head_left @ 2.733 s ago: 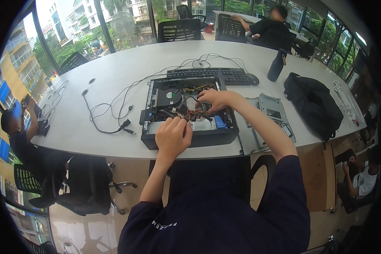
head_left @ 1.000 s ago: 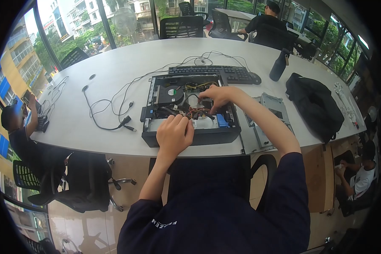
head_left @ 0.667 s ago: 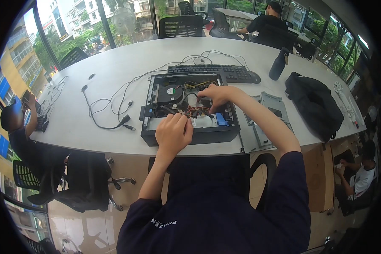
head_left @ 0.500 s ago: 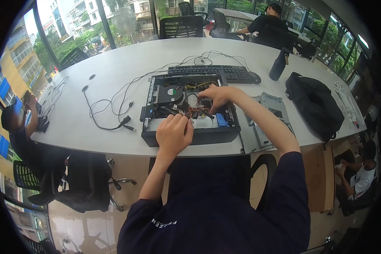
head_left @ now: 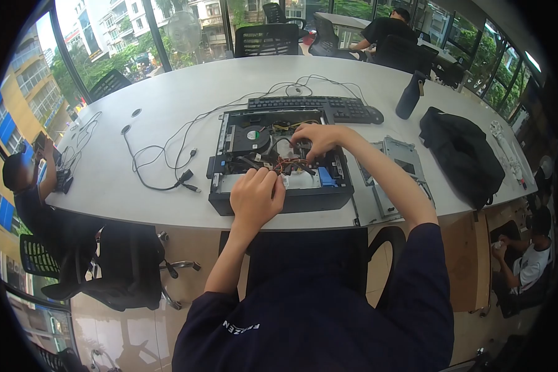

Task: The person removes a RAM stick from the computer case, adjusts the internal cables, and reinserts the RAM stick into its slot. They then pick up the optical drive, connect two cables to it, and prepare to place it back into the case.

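Observation:
An opened desktop computer case (head_left: 281, 203) lies flat on the table before me. Inside it are a round black fan (head_left: 250, 139), a bundle of orange and dark wires (head_left: 291, 165) and a blue plastic latch (head_left: 327, 176). At the case's front edge my left hand (head_left: 257, 195) is closed, its fingers curled in by the wires; what they hold is hidden. My right hand (head_left: 321, 139) reaches into the case from the right, thumb and fingers bent down around a dark part that I cannot make out.
Behind the case lie a black keyboard (head_left: 304, 104) and a mouse (head_left: 375, 115). Loose cables (head_left: 161, 152) spread to the left. On the right are a metal cover panel (head_left: 398, 186), a dark bottle (head_left: 410, 96) and a black bag (head_left: 462, 155). Other people sit further off.
Both hands keep nearly the same place and grip. The whole view has shifted very slightly; the case and its parts look the same.

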